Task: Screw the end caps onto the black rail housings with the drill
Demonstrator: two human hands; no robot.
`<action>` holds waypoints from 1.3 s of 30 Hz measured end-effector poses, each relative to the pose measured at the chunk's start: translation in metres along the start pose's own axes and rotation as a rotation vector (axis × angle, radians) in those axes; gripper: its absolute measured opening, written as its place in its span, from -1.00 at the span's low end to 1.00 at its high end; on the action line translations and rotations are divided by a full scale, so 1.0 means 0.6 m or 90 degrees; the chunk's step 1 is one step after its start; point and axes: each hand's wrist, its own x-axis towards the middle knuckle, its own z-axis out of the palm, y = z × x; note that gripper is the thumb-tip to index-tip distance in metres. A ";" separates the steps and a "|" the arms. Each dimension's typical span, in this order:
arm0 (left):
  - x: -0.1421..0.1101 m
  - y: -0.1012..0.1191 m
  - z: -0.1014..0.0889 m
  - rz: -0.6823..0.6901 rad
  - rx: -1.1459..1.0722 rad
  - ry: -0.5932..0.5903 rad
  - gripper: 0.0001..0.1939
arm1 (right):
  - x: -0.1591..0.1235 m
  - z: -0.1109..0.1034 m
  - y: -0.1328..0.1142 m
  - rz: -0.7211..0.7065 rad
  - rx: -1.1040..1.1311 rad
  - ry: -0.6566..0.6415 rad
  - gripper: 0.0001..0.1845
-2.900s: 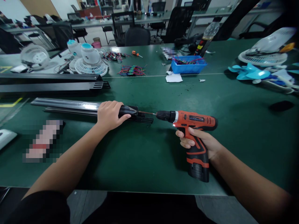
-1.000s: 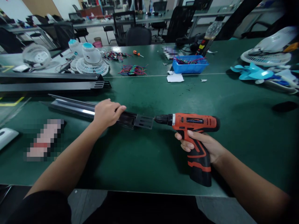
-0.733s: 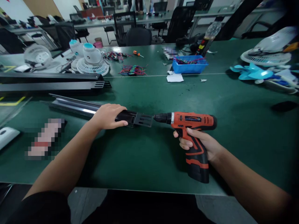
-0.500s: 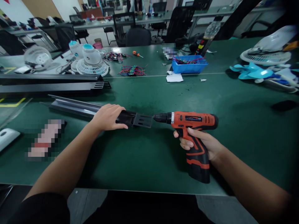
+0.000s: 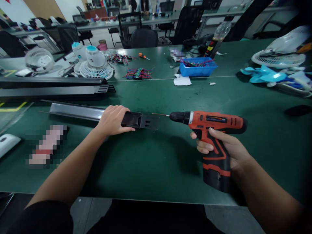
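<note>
A long dark metal rail (image 5: 80, 111) lies across the green table (image 5: 151, 159), with a slotted black end piece (image 5: 142, 121) at its right end. My left hand (image 5: 113, 119) is closed over the rail just left of that end piece and presses it down. My right hand (image 5: 221, 148) grips the handle of an orange and black cordless drill (image 5: 212, 130). The drill points left. Its thin bit (image 5: 161, 114) shows in full, with the tip close to the end piece's upper right corner.
More black rails (image 5: 53, 86) lie behind the left hand. Small white fans (image 5: 94, 63), coloured wire bundles (image 5: 137, 73), a blue bin (image 5: 197, 67), a bottle (image 5: 216, 37) and blue fan blades (image 5: 265, 76) stand further back. A blurred item (image 5: 46, 146) and a white object (image 5: 6, 143) lie at the left.
The drill has drawn back to the right, so its bit now shows clear of the end piece. Earlier the left hand turned the rail over and re-gripped it.
</note>
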 end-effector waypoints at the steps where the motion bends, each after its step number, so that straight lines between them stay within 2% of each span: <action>1: -0.001 0.004 0.003 -0.011 -0.005 0.025 -0.09 | 0.001 0.001 -0.002 -0.001 0.023 0.008 -0.52; 5: -0.001 0.026 0.020 -0.081 -0.024 0.110 -0.24 | 0.005 0.007 -0.006 -0.021 0.085 0.031 -0.59; 7: 0.000 0.038 0.028 -0.113 -0.039 0.127 -0.30 | 0.006 0.009 -0.006 -0.027 0.098 0.033 -0.61; 12: -0.004 0.056 0.029 -0.103 -0.058 0.156 -0.32 | 0.009 0.009 -0.001 -0.037 0.099 0.020 -0.56; 17: -0.013 0.062 0.011 -0.119 -0.042 0.138 -0.26 | 0.015 0.008 0.008 -0.094 0.078 0.022 -0.51; 23: -0.009 0.053 -0.003 -0.162 0.040 0.078 -0.28 | 0.018 -0.002 0.023 -0.077 0.031 -0.014 -0.42; 28: -0.004 0.056 0.004 -0.133 0.062 0.093 -0.24 | 0.022 0.007 0.030 -0.185 0.035 -0.054 -0.38; 33: 0.000 0.065 0.007 -0.122 0.059 0.099 -0.26 | 0.023 0.010 0.035 -0.215 0.033 -0.084 -0.47; 39: 0.002 0.071 0.005 -0.134 0.044 0.086 -0.19 | 0.020 0.016 0.039 -0.191 0.016 -0.047 -0.66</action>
